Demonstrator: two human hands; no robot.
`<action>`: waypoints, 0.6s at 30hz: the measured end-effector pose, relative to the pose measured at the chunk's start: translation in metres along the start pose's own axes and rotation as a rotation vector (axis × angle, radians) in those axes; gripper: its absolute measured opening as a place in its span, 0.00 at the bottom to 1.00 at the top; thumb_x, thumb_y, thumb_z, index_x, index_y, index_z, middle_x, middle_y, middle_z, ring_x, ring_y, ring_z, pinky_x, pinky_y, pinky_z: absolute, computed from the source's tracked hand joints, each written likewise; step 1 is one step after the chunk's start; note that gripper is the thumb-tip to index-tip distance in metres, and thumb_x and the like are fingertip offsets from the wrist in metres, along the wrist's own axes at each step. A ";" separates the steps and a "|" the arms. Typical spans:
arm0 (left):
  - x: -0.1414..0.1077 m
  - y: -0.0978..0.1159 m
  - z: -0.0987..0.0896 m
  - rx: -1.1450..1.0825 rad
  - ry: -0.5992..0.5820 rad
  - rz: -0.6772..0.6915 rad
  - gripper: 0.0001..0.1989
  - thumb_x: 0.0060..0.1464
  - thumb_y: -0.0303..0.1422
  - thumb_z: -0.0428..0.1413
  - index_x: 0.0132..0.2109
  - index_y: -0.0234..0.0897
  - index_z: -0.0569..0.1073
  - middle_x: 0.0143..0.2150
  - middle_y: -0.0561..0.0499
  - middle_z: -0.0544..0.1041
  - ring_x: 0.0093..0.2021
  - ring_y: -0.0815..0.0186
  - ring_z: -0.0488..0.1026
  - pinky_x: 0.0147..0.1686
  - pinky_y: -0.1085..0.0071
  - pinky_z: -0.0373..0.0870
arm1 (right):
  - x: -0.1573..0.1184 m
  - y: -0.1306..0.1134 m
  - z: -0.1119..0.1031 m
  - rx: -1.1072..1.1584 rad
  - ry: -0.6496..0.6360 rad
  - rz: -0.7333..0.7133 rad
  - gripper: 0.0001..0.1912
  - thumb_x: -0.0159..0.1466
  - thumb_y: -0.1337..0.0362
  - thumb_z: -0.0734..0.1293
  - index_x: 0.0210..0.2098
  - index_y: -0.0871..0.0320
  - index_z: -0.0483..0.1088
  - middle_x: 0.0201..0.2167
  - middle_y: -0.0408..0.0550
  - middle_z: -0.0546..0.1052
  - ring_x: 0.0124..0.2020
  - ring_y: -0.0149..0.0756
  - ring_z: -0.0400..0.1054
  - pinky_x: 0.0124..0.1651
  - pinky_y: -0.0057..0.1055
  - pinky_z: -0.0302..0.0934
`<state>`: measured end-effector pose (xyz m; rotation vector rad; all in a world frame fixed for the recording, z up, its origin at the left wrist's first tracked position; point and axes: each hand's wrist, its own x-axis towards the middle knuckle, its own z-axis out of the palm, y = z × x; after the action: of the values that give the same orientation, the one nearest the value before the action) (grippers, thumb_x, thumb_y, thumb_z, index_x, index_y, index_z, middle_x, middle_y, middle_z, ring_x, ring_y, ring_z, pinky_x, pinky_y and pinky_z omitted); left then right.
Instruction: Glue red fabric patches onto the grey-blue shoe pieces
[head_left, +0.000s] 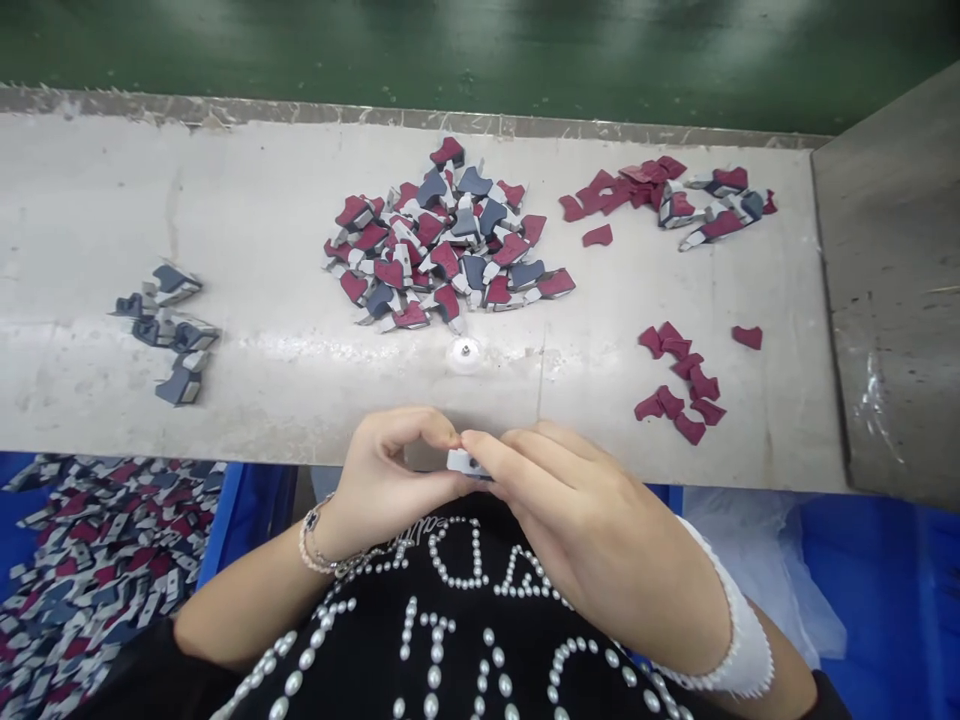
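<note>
My left hand and my right hand meet low in the view, just at the bench's near edge. Their fingertips pinch a small grey and white piece, which is mostly hidden by my fingers. Beyond my hands lies a loose pile of maroon, grey and white cut pieces. Separated maroon pieces lie to the right, with a mixed group behind them. Grey and white pieces lie to the left.
The pieces lie on a long, scuffed pale bench with a bolt in it. Below left, a blue crate holds a heap of pieces. A grey metal panel stands right, above a white plastic bag.
</note>
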<state>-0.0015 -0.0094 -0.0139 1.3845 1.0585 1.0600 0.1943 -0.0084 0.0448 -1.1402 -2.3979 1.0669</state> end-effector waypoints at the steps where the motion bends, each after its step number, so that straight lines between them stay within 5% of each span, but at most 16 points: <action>1: 0.000 0.000 0.001 -0.036 -0.011 -0.048 0.13 0.46 0.25 0.68 0.29 0.38 0.70 0.27 0.57 0.76 0.28 0.71 0.74 0.29 0.75 0.73 | 0.001 0.001 0.001 -0.002 0.007 0.008 0.23 0.67 0.79 0.56 0.60 0.64 0.64 0.41 0.53 0.76 0.41 0.44 0.68 0.42 0.43 0.68; 4: 0.002 0.005 0.001 -0.013 -0.101 -0.182 0.10 0.47 0.25 0.67 0.31 0.37 0.72 0.29 0.56 0.77 0.30 0.69 0.74 0.32 0.74 0.73 | 0.004 0.004 0.006 0.001 0.035 0.005 0.17 0.70 0.74 0.58 0.57 0.65 0.68 0.39 0.53 0.76 0.39 0.43 0.67 0.41 0.43 0.67; 7: 0.002 0.009 -0.002 0.119 -0.161 -0.175 0.07 0.47 0.23 0.65 0.32 0.36 0.74 0.29 0.55 0.77 0.30 0.69 0.73 0.33 0.73 0.71 | 0.007 0.006 0.009 -0.020 0.055 -0.008 0.14 0.70 0.73 0.58 0.50 0.66 0.72 0.34 0.52 0.75 0.35 0.43 0.66 0.37 0.42 0.66; 11: -0.002 0.009 -0.004 0.158 -0.107 -0.121 0.07 0.46 0.23 0.64 0.29 0.36 0.73 0.25 0.56 0.74 0.26 0.70 0.69 0.28 0.74 0.66 | 0.008 0.002 0.012 -0.045 0.036 -0.026 0.16 0.68 0.76 0.57 0.50 0.64 0.72 0.32 0.50 0.75 0.34 0.43 0.67 0.36 0.42 0.67; 14: -0.006 0.008 -0.004 0.149 -0.120 -0.207 0.08 0.47 0.30 0.66 0.29 0.35 0.74 0.25 0.55 0.74 0.27 0.68 0.69 0.29 0.73 0.66 | 0.009 -0.004 0.015 -0.061 0.018 -0.004 0.15 0.68 0.73 0.59 0.51 0.61 0.71 0.34 0.50 0.75 0.37 0.45 0.70 0.39 0.43 0.70; 18: -0.009 0.007 -0.006 0.205 -0.114 -0.296 0.05 0.46 0.28 0.64 0.28 0.35 0.74 0.25 0.55 0.73 0.28 0.67 0.68 0.30 0.73 0.65 | 0.019 0.012 -0.001 -0.186 0.083 -0.159 0.17 0.63 0.75 0.63 0.48 0.52 0.71 0.32 0.45 0.76 0.33 0.39 0.73 0.31 0.30 0.73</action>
<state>-0.0092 -0.0173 -0.0069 1.3782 1.2683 0.6640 0.1884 0.0114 0.0358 -1.0074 -2.5145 0.7457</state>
